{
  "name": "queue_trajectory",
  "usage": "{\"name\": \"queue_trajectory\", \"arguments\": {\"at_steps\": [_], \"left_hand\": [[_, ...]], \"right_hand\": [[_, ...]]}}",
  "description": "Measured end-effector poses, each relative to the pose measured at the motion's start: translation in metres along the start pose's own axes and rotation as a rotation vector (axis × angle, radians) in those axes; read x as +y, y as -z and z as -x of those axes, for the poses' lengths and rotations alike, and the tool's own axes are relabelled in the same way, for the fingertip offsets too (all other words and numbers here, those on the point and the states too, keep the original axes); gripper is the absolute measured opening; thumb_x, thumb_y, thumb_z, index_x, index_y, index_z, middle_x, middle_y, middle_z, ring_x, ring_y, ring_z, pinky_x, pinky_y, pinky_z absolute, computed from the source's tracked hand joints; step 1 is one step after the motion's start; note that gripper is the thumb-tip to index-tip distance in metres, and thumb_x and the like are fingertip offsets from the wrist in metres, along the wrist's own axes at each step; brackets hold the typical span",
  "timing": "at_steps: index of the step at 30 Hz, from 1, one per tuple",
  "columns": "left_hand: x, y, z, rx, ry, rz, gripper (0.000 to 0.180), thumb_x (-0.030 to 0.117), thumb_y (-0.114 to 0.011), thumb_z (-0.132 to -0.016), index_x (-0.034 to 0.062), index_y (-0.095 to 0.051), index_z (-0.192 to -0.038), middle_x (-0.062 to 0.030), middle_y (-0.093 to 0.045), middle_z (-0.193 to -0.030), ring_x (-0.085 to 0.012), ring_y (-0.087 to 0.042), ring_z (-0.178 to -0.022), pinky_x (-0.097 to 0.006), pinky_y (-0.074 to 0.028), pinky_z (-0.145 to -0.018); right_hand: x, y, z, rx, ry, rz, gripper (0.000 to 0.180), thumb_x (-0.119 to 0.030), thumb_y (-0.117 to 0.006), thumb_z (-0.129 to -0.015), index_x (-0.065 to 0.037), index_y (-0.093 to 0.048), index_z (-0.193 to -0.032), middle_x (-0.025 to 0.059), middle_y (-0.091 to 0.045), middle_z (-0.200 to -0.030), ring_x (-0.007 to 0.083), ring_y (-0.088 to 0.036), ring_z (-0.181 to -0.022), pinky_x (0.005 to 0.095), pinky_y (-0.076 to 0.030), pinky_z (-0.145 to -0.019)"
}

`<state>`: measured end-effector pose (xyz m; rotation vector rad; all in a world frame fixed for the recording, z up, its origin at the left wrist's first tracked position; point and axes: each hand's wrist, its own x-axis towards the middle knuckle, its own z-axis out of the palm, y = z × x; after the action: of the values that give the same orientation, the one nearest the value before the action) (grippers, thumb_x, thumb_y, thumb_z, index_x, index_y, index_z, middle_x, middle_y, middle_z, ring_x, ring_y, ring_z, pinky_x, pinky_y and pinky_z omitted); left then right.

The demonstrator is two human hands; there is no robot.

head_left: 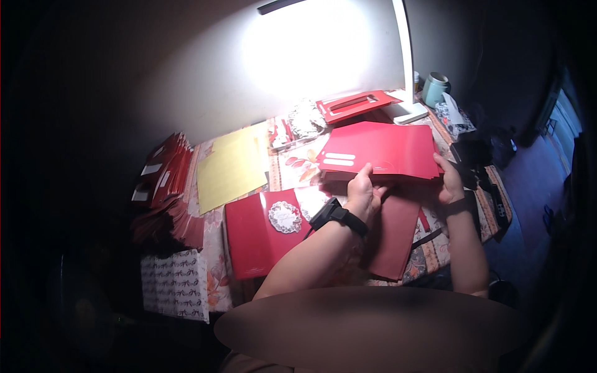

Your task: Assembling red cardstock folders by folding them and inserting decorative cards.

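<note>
both hands, left hand [362, 194] and right hand [449, 180], grasp the lower edge of 1 flat red card sheet [379, 149] above the patterned table [435, 248].

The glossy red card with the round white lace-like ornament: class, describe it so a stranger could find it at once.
Start at the patterned table under the lamp, then find the pale yellow sheet on its left half. Just below it, left of the left hand, lies the glossy red card. It alone carries a round white lace-like ornament.

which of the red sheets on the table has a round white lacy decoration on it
The glossy red card lying flat left of the left hand; it alone bears the white doily.
</note>
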<state>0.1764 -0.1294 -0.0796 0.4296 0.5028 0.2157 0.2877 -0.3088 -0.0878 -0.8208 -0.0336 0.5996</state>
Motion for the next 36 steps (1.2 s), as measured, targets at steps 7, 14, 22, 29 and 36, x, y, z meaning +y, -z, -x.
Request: {"name": "queue_trajectory", "arguments": {"at_steps": [7,14,22,29,36], "left_hand": [[-0.008,0.002,-0.023,-0.061,-0.004,0.044,0.035,0.022,-0.048,-0.094,0.0003,-0.045,-0.122,-0.0189,-0.053,-0.12,-0.0361,-0.052,-0.112,-0.056,-0.039,-0.098],[-0.014,0.002,-0.039,-0.047,-0.036,-0.026,0.034,0.022,-0.043,-0.096,-0.0004,-0.045,-0.121,-0.0188,-0.051,-0.124,-0.0331,-0.048,-0.117,-0.054,-0.035,-0.102],[0.028,0.002,-0.025,-0.112,0.285,-0.453,0.049,0.045,-0.042,-0.094,0.0068,-0.047,-0.125,-0.0134,-0.052,-0.125,-0.0261,-0.048,-0.116,-0.043,-0.035,-0.099],[0.056,-0.001,-0.009,-0.007,0.464,-0.463,0.065,0.046,-0.044,-0.092,-0.01,-0.033,-0.125,-0.026,-0.049,-0.117,-0.0342,-0.059,-0.103,-0.041,-0.054,-0.081],[0.062,-0.01,0.04,-0.127,-0.077,-0.852,0.036,0.026,-0.056,-0.089,0.0002,-0.047,-0.112,-0.0145,-0.052,-0.106,-0.0218,-0.055,-0.099,-0.036,-0.05,-0.078]], "right_hand": [[0.01,-0.016,0.017,0.101,0.345,0.368,0.059,-0.011,-0.057,-0.088,0.007,-0.029,-0.136,0.0162,-0.048,-0.128,0.0191,-0.048,-0.116,0.0303,-0.038,-0.098],[0.022,-0.022,0.033,0.175,0.657,1.181,0.078,-0.012,-0.062,-0.078,0.005,-0.02,-0.141,0.0251,-0.032,-0.139,0.033,-0.028,-0.133,0.0394,-0.025,-0.108],[0.033,-0.047,0.03,-0.041,0.86,1.964,0.063,-0.023,-0.064,-0.078,-0.002,-0.042,-0.133,0.02,-0.032,-0.143,0.0353,-0.02,-0.137,0.0535,-0.01,-0.111],[0.041,-0.043,0.012,-0.014,0.99,2.064,0.039,-0.018,-0.063,-0.077,-0.007,-0.059,-0.115,0.0121,-0.056,-0.119,0.0298,-0.05,-0.115,0.0489,-0.035,-0.099],[0.029,-0.041,0.014,-0.024,1.045,2.084,0.034,-0.013,-0.059,-0.08,-0.005,-0.059,-0.113,0.0147,-0.057,-0.116,0.0307,-0.052,-0.113,0.0464,-0.04,-0.094]]}}
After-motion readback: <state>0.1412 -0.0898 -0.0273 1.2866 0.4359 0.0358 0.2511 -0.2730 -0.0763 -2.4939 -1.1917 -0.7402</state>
